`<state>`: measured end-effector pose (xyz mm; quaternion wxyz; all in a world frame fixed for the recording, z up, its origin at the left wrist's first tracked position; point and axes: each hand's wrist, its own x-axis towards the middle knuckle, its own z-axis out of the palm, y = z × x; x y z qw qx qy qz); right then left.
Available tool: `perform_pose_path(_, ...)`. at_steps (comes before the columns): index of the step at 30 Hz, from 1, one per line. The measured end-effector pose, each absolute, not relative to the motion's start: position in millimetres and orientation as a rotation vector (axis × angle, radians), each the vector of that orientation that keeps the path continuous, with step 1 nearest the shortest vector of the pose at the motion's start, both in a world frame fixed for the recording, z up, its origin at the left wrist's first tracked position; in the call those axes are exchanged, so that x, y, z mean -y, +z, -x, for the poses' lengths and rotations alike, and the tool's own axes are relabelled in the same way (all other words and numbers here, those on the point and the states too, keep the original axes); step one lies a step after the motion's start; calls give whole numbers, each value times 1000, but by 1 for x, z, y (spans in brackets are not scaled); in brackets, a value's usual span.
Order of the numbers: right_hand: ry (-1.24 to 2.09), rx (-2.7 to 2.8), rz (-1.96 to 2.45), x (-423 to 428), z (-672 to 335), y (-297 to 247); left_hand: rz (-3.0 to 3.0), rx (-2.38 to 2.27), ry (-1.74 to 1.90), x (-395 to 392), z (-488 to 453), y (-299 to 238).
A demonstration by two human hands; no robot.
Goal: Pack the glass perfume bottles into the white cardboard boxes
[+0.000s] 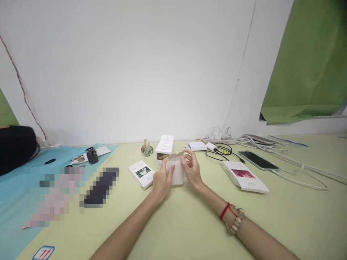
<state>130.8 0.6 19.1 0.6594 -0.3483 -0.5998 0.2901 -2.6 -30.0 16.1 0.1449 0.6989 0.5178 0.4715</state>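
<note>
Both my hands hold a small white cardboard box (177, 173) standing on the pale green table (189, 224). My left hand (162, 180) grips its left side. My right hand (192, 169) wraps the right side, with fingers at the raised top flap. A row of similar white boxes (165, 148) stands just behind it. Beside my left hand lies a flat white box with a flower picture (141, 174). Two small glass bottles (146, 148) stand further back.
A flat white box with a pink picture (244, 177) lies to the right, near a phone (258, 160), chargers and tangled cables (225, 148). A blue mat (24, 191) with a dark jar (92, 155) covers the table's left. A green curtain (309, 61) hangs at upper right.
</note>
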Motion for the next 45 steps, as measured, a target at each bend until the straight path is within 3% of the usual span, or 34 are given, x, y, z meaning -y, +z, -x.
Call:
perform_pose_path(10, 926, 1330, 747, -6, -136, 25, -2273, -1315, 1469, 26, 6, 13)
perform_pose_path(19, 1106, 1163, 851, -11, -135, 23, -2048, -1216, 1507, 27, 7, 16)
perform_pose_path(39, 685, 1505, 765, 11, -122, 32, -1783, -1194, 1537, 32, 3, 22)
perform_pose_path(45, 616, 1456, 818, 10, -122, 30, -1885, -1401, 1433, 37, 4, 26)
